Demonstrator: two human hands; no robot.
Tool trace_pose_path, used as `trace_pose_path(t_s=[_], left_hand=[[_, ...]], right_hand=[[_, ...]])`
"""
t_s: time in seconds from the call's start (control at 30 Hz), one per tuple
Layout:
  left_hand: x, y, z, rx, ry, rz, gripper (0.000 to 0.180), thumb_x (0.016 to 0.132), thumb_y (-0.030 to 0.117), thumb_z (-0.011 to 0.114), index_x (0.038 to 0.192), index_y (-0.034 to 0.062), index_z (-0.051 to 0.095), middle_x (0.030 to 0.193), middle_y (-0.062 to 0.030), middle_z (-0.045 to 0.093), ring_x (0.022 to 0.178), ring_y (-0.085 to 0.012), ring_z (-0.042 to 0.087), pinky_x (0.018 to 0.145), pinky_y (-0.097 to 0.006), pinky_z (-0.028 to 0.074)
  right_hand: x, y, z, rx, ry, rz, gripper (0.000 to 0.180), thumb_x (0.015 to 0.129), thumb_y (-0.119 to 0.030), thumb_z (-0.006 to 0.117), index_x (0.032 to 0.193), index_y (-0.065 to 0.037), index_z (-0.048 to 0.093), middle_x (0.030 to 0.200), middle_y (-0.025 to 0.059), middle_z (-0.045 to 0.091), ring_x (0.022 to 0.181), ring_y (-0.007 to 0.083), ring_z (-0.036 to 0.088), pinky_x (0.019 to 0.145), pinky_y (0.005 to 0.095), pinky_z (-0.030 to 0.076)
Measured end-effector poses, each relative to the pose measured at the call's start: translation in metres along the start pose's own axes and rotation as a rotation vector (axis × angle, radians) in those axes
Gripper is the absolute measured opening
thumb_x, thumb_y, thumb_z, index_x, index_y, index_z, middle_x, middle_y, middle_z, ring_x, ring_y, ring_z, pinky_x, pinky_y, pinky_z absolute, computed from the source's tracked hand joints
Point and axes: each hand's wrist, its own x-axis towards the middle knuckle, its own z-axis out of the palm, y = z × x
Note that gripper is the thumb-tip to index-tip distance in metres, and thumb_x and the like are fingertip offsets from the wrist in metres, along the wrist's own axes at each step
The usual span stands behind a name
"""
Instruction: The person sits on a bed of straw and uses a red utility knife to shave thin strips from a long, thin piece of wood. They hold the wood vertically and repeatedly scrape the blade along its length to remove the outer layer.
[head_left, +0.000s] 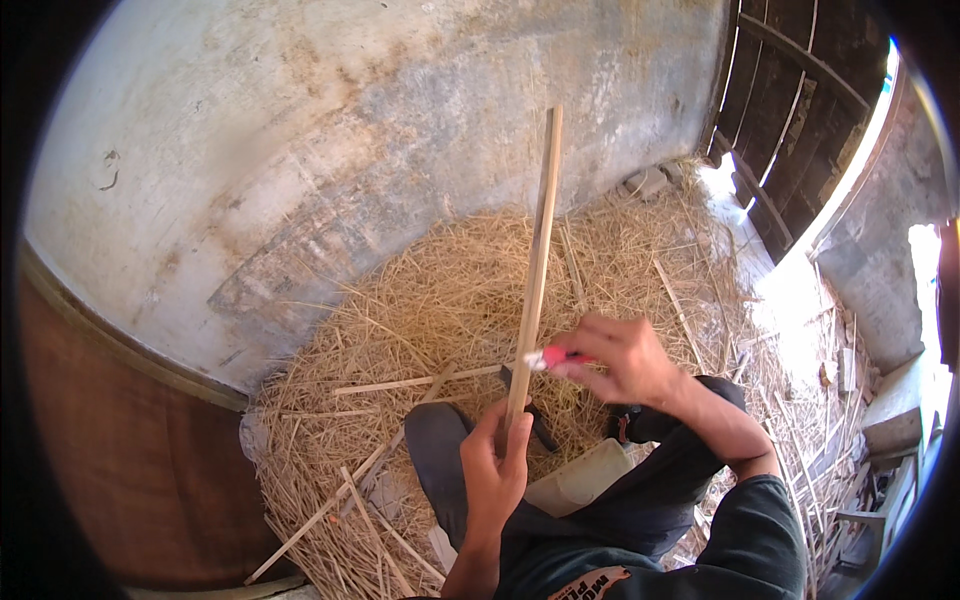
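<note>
strip (540, 240): tan | tool (554, 356): red-white | straw (430, 285): golden | wall (350, 130): mottled grey

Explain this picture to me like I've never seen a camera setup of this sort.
There is no machine here, just a person's bare hands. A wide fisheye camera on the person's head looks down, so straight edges bend near the rim. The left hand has a long wooden strip in its grip, low down. The right hand holds a small red object at or near the strip; blur hides what it is. Straw and loose strips litter the floor.
</note>
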Motion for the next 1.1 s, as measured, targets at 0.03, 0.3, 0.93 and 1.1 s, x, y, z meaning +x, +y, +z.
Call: trace_pose_path(t_s=[0.03, 0.3, 0.93, 1.1], left_hand=[[0.002, 0.000, 0.001, -0.003, 0.015, 0.032, 0.027, 0.109, 0.018, 0.068, 0.126, -0.0026, 0.071, 0.081, 0.0040, 0.061, 0.069, -0.0024, 0.046, 0.058, -0.023, 0.037], [0.010, 0.006, 0.010, 0.085, 0.076, 0.198, 0.029, 0.109, 0.019, 0.068, 0.123, -0.0059, 0.069, 0.085, 0.0024, 0.064, 0.072, -0.0032, 0.052, 0.061, -0.022, 0.041], [0.012, 0.004, 0.010, 0.173, 0.130, 0.233, 0.028, 0.109, 0.023, 0.069, 0.114, -0.0038, 0.072, 0.079, 0.0011, 0.064, 0.066, -0.0034, 0.048, 0.055, -0.024, 0.036], [0.011, 0.006, 0.008, 0.163, 0.121, 0.208, 0.027, 0.108, 0.023, 0.069, 0.114, -0.0026, 0.072, 0.077, 0.0019, 0.062, 0.066, -0.0033, 0.047, 0.055, -0.024, 0.035]], right_hand=[[-0.001, -0.009, 0.001, -0.026, -0.061, -0.012, 0.019, 0.094, -0.028, 0.081, 0.106, -0.013, 0.079, 0.081, 0.0041, 0.066, 0.060, 0.0252, 0.066, 0.052, 0.0384, 0.054], [-0.007, -0.022, 0.014, -0.028, 0.031, -0.035, 0.025, 0.091, -0.033, 0.084, 0.106, -0.013, 0.077, 0.077, 0.0021, 0.060, 0.054, 0.0228, 0.064, 0.046, 0.0362, 0.051], [-0.008, -0.028, 0.009, -0.130, 0.027, -0.001, 0.029, 0.089, -0.036, 0.085, 0.106, -0.013, 0.078, 0.076, 0.0019, 0.059, 0.053, 0.0231, 0.065, 0.045, 0.0363, 0.050], [-0.005, -0.031, 0.008, -0.139, 0.018, 0.003, 0.028, 0.090, -0.036, 0.084, 0.105, -0.013, 0.079, 0.076, 0.0024, 0.062, 0.054, 0.0223, 0.066, 0.046, 0.0360, 0.050]])
